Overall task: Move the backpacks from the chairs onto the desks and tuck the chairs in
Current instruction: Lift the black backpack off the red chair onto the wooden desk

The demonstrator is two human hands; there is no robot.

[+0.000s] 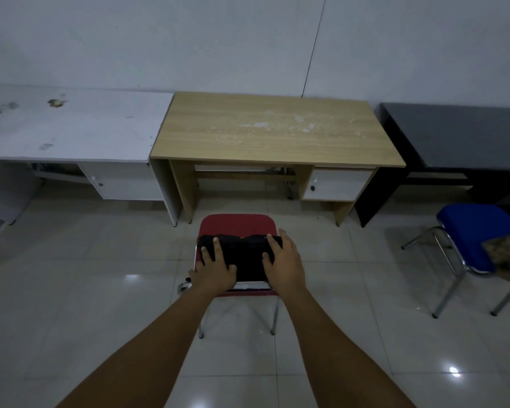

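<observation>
Three benches stand side by side along the wall: a white bench (71, 128) at 10 o'clock, a wooden bench (274, 131) at 12 and a black bench (460, 136) at 2. There are two chairs. The red chair (237, 223) stands on the floor before the wooden bench and carries a black backpack (242, 254). The blue chair (477, 231) at 3 o'clock holds a patterned backpack (508, 254). Both arms reach forward; the left hand (215, 267) and right hand (284, 260) lie palm-down on the black backpack, fingers (216, 245) spread, at its two ends.
</observation>
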